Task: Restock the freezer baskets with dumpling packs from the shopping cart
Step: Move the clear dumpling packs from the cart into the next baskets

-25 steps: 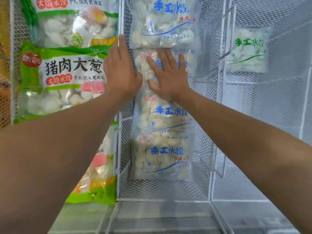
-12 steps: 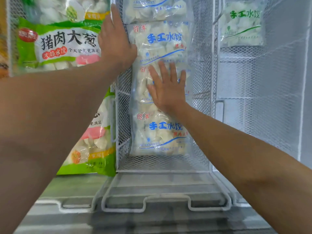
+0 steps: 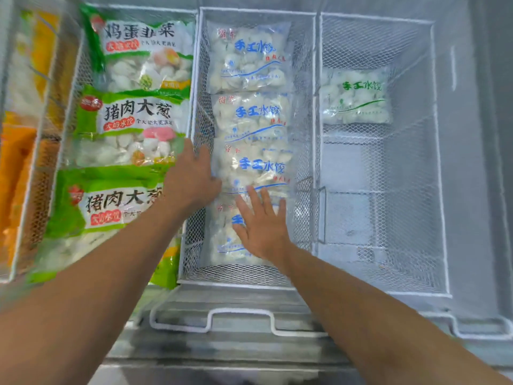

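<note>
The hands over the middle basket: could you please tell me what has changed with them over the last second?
The right hand has slid down the row of blue-print packs, from the second pack to the nearest pack, lying flat with fingers spread. The left hand has also come down the left wall of the middle basket, now touching the third pack. Neither took a grip. The packs stayed put.

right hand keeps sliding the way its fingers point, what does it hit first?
The right hand lies flat on the nearest blue-print pack, fingers pointing up-basket. Next in line, probably the overlapping near edge of the third blue-print pack; depth unclear.
</note>
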